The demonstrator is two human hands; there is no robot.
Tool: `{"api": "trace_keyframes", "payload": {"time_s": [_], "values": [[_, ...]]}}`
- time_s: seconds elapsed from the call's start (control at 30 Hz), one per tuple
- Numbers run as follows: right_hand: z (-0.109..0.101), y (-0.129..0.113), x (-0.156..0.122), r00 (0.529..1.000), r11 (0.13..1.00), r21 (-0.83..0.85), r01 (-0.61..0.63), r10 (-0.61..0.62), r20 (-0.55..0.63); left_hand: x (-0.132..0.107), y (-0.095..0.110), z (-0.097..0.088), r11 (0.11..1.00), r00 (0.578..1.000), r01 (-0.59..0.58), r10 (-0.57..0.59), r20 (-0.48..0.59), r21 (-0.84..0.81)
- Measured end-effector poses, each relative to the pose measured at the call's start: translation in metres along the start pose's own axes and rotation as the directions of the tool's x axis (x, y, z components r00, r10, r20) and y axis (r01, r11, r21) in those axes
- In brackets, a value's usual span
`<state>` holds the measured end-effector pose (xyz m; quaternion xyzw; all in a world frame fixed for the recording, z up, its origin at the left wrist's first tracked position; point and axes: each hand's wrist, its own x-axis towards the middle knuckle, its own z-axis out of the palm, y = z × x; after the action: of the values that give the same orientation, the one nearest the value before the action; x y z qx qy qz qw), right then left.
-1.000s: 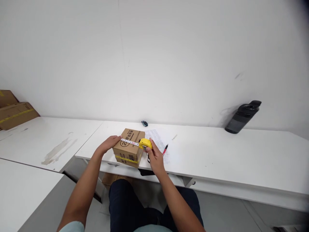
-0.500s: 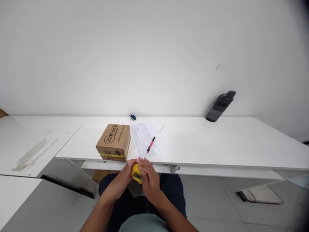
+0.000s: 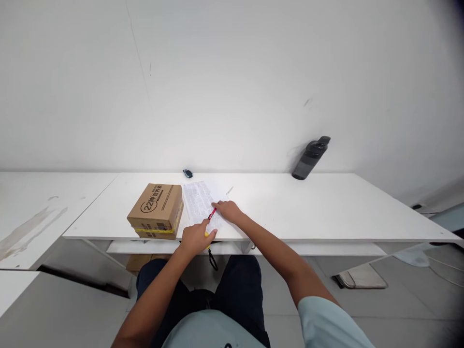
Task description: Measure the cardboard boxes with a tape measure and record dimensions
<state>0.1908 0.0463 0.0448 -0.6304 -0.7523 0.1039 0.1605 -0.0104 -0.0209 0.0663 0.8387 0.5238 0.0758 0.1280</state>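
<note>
My left hand is closed around a yellow tape measure at the desk's front edge. Most of the tape measure is hidden by the fingers, and its black strap dangles below. My right hand reaches over the written sheets of paper and grips one end of a red and black pen. The pen's lower end comes right up to my left hand; whether they touch I cannot tell. To the left of the papers stands a cardboard box with yellow tape around its lower side.
A dark bottle leans at the back of the white desk, by the wall. A small dark object lies behind the papers. Below the desk top runs a shelf.
My right hand has left the tape measure, moved forward onto the papers and taken hold of the pen. My left hand has kept the tape measure and come up to the desk edge.
</note>
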Motion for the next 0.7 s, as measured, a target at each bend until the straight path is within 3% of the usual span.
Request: {"api": "trace_keyframes", "payload": {"time_s": [0.07, 0.17, 0.3, 0.43, 0.57, 0.7], "values": [[0.003, 0.010, 0.005, 0.999, 0.999, -0.021, 0.042, -0.041, 0.035, 0.005, 0.001, -0.004, 0.984, 0.991, 0.074, -0.091, 0.099, 0.160], [0.007, 0.018, -0.001, 0.997, 0.998, 0.006, 0.066, -0.066, 0.031, 0.002, -0.004, -0.004, 0.968, 0.974, 0.094, -0.138, 0.181, 0.234], [0.013, 0.021, -0.015, 0.995, 0.982, 0.184, 0.039, -0.021, -0.101, -0.008, -0.013, -0.001, 0.982, 0.971, 0.113, -0.142, 0.193, 0.151], [0.023, 0.014, -0.030, 0.970, 0.898, 0.437, 0.047, 0.063, -0.235, -0.011, -0.014, -0.001, 0.984, 0.966, 0.151, -0.167, 0.195, 0.097], [0.030, 0.011, -0.041, 0.960, 0.780, 0.623, 0.049, 0.135, -0.245, -0.010, -0.009, -0.002, 0.984, 0.965, 0.133, -0.157, 0.210, 0.123], [0.032, 0.010, -0.043, 0.952, 0.709, 0.704, 0.024, 0.199, -0.232, -0.011, -0.009, -0.001, 0.982, 0.960, 0.141, -0.167, 0.225, 0.126]]}}
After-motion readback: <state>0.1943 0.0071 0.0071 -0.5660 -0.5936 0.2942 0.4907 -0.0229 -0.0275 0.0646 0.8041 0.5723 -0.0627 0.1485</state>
